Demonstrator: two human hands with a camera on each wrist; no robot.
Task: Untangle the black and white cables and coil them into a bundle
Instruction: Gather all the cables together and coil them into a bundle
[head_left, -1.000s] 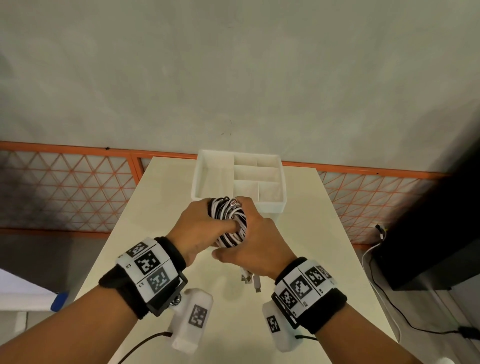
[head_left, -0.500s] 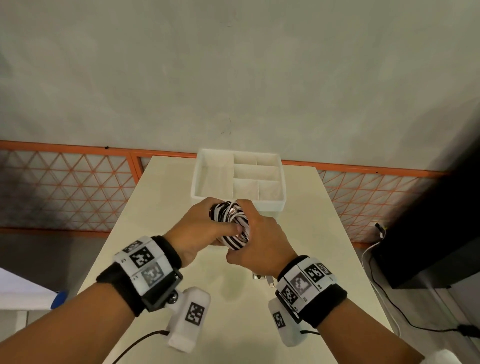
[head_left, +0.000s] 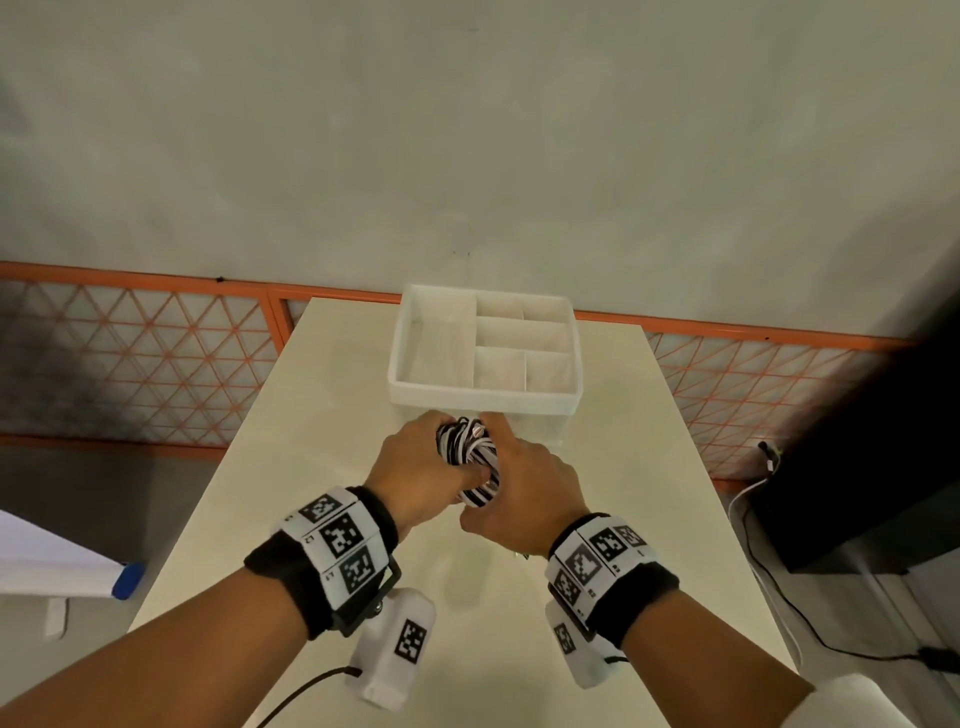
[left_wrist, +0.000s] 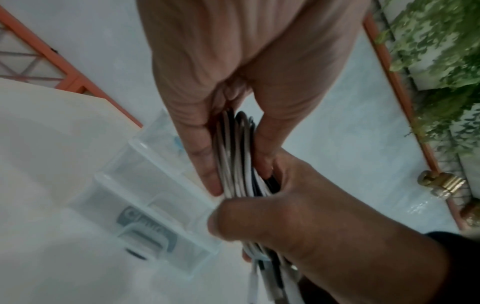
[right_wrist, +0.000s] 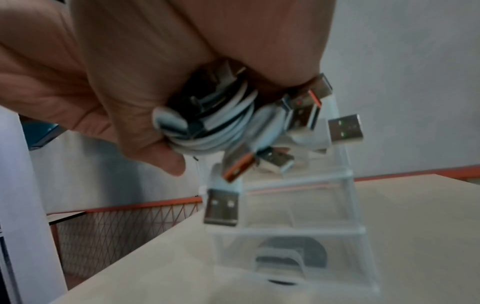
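Observation:
A coiled bundle of black and white cables (head_left: 467, 457) is held above the cream table (head_left: 322, 467), just in front of the white tray. My left hand (head_left: 415, 467) grips the bundle from the left, with the strands (left_wrist: 236, 160) running between its thumb and fingers. My right hand (head_left: 519, 493) grips the same bundle from the right and below. In the right wrist view the coil (right_wrist: 207, 123) sits in the curled fingers, and several USB plugs (right_wrist: 342, 129) stick out loose under it.
A white divided tray (head_left: 483, 400) stands at the far end of the table, close behind the hands. An orange mesh fence (head_left: 156, 364) runs behind the table. A dark cabinet (head_left: 883, 467) with floor cables stands to the right.
Both hands have shifted slightly away, toward the tray, with the bundle. The dangling plugs seen under the right hand earlier are now hidden behind it in the head view.

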